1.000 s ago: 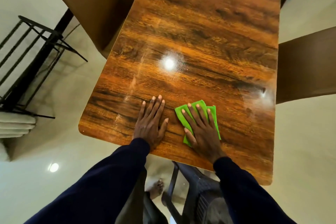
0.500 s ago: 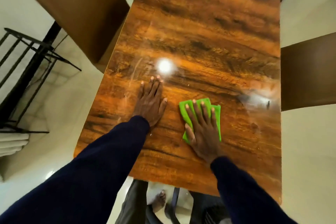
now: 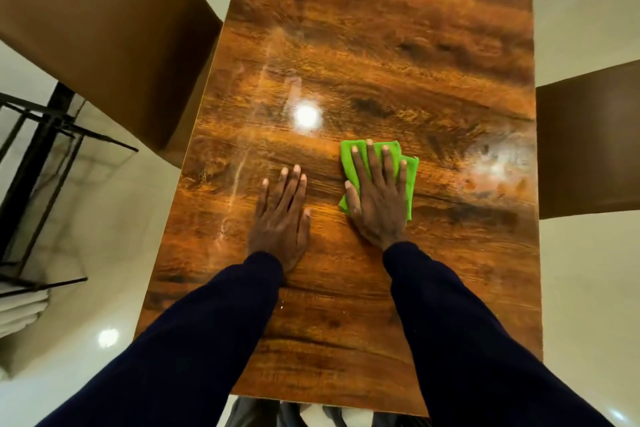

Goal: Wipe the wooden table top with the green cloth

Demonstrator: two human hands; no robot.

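Note:
A long glossy wooden table top [image 3: 381, 45] runs away from me, with pale smears on its left half. The folded green cloth [image 3: 410, 170] lies flat near the table's middle, a little right of centre. My right hand [image 3: 379, 198] presses down on the cloth with fingers spread, covering most of it. Just to its left, my left hand [image 3: 282, 215] rests palm-down on the bare wood, fingers together and holding nothing. Both arms wear dark navy sleeves.
A brown chair seat [image 3: 104, 31] stands by the table's left edge and another [image 3: 588, 142] by the right edge. A black metal rack [image 3: 38, 156] stands on the pale floor at the left. A lamp glare [image 3: 306, 116] reflects just beyond the hands.
Both hands have slid forward along the table, away from its near edge. The cloth has travelled with my right hand toward the lamp glare.

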